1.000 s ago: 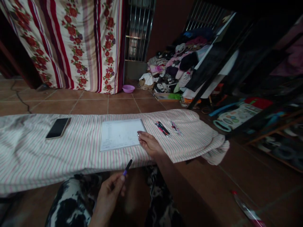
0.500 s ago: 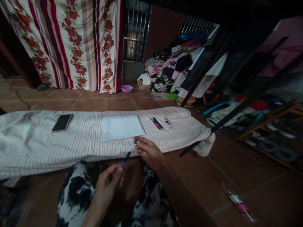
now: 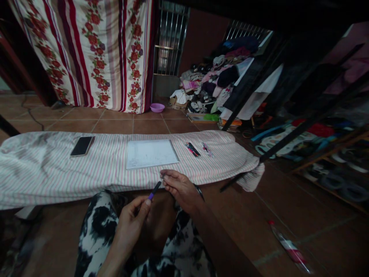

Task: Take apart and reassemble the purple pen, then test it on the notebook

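Between finger and thumb, my left hand (image 3: 134, 215) grips the purple end of a pen (image 3: 155, 189) with a dark grip section. Its tip points up and to the right. At that tip is my right hand (image 3: 180, 187), its fingertips pinched together around something small and pale that I cannot make out. Both hands are over my lap, by the near edge of the striped cloth (image 3: 100, 169). Just beyond them lies a spiral notebook (image 3: 152, 153), open at a whitish page. Several pens (image 3: 193, 150) lie in a bunch right of it.
A phone (image 3: 82, 146) lies at the left on the cloth. Some small pinkish items (image 3: 207, 149) are right of the pens. On the tiled floor are a plastic bottle (image 3: 290, 246) and a purple basin (image 3: 157, 108). A dark slanted bar (image 3: 284, 142) stands at the right.
My right hand has come down and left, closing the gap to the pen's tip. The left hand still grips the pen. The view has shifted slightly.
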Tool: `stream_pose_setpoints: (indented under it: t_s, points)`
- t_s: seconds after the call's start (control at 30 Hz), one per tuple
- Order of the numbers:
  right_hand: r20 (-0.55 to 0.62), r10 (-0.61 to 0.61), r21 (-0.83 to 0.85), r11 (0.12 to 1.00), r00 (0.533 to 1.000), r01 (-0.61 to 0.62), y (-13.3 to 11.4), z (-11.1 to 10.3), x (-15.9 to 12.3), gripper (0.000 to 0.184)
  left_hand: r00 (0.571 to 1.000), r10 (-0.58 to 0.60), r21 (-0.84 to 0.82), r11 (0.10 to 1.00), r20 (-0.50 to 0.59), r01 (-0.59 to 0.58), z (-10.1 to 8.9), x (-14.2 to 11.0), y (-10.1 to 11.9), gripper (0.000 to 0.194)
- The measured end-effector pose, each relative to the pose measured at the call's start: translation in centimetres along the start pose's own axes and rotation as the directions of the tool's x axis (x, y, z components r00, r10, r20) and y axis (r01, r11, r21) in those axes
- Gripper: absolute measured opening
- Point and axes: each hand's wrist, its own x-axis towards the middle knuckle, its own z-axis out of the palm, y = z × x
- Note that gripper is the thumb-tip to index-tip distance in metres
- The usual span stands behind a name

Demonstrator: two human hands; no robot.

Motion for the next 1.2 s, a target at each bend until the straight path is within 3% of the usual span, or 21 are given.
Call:
stream_pose_setpoints:
  t_s: [1.2]
  points:
    - [0.032,-0.083,-0.203,0.975,0.996,0.087,0.0,0.2,-1.2,0.024,0.999,0.046,0.010,0.999,-0.005,-0.046,-0.1,-0.6,0.0,0.045]
